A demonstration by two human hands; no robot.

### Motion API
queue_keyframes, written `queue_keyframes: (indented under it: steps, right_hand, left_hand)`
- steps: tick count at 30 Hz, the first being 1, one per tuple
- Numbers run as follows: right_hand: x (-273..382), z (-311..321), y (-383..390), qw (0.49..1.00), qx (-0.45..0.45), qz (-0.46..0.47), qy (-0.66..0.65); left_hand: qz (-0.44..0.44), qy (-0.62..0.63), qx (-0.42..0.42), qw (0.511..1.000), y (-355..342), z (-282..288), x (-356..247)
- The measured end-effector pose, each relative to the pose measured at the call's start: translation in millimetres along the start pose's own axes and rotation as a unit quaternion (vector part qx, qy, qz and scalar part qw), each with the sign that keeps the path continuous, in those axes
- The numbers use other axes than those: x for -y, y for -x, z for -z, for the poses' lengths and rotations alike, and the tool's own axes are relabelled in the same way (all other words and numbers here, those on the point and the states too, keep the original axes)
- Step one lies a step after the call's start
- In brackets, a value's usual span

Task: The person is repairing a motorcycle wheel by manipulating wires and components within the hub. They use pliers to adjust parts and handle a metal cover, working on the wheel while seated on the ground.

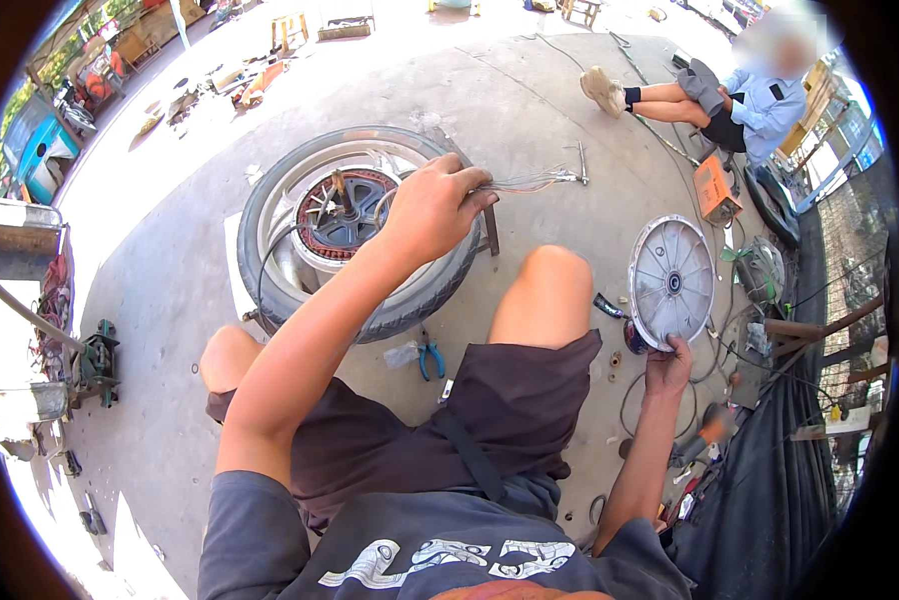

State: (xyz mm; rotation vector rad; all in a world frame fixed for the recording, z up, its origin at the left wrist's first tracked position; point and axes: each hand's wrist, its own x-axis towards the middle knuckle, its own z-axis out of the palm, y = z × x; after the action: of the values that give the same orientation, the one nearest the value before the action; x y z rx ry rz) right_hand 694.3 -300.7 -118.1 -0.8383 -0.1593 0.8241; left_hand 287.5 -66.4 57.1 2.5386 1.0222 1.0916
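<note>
In front of me a wheel with a black tyre (410, 313) lies flat, its hub motor (345, 212) open, showing a reddish winding ring and a central shaft. My left hand (436, 207) is above the wheel's right side, fingers closed round a bundle of thin wires (530, 182) that stretches to the right. Off to my right, my right hand (669, 366) grips the lower rim of a round silvery ribbed motor cover (660, 262), which has a bearing at its centre. The cover is tilted up with its face showing. How its lower edge rests is hidden by my fingers.
Blue-handled pliers (431, 362) lie between my knees, beside a clear plastic bag (402, 354). An orange box-shaped machine (718, 190) and loose cables stand beyond the cover. Another person (765, 110) sits at the far right. A vise-like tool (98, 368) is at left.
</note>
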Motion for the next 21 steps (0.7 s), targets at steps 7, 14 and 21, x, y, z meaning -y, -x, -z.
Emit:
queue_keyframes:
  steps: [7, 14, 21]
  right_hand:
    - [17, -111, 16, 0.996, 0.063, 0.057, -0.001]
    - [-3, -180, 38, 0.988, 0.049, 0.145, 0.028]
    - [-27, -224, 63, 0.983, 0.044, 0.170, 0.054]
  left_hand:
    - [-0.070, 0.003, -0.068, 0.995, 0, 31, -20]
    - [-0.115, 0.024, -0.074, 0.990, 10, 53, -39]
    - [-0.116, 0.003, -0.064, 0.991, 18, 64, -59]
